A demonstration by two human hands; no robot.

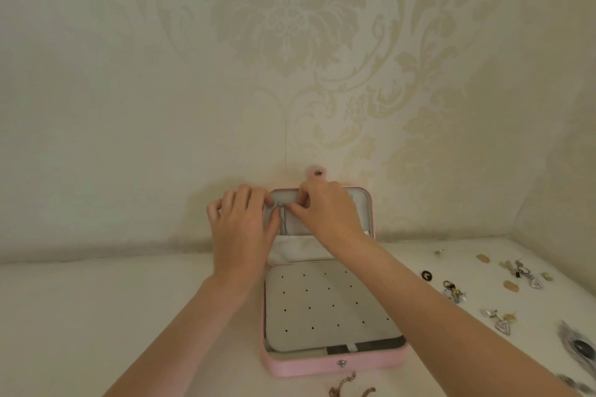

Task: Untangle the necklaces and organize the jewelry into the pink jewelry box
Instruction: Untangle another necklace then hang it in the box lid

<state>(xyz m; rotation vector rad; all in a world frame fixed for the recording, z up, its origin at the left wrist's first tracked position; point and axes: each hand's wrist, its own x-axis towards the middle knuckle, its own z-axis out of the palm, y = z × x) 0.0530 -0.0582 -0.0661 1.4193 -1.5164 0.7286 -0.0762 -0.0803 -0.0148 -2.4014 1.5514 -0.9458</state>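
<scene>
Your pink jewelry box (332, 367) sits open on the white tabletop (96, 316), its lid (361, 203) standing upright against the patterned wall (290, 42) with the snap tab (317, 172) poking above the top edge. Both of your hands are up at the inside of that lid. Your left hand (240, 222) has its fingers curled at the lid's upper left corner, and your right hand (325, 211) reaches in from the right, thumb and fingertips drawn together; between them you are pinching a thin silvery necklace chain (283, 219) that hangs down the lid's grey lining toward the fabric pocket (296, 250) below. Just which fingers grip the chain is hard to make out. In the box's base lies a grey perforated earring panel (322, 306), dotted with small holes. To your right, well apart from the box, loose jewelry is scattered over the tabletop: earrings and charms (454, 292), a heart-shaped pendant (503, 327), and a small dark round piece (426, 274). At the near edge, just in front of the box, lies a rose-coloured chain bracelet (348, 387).
</scene>
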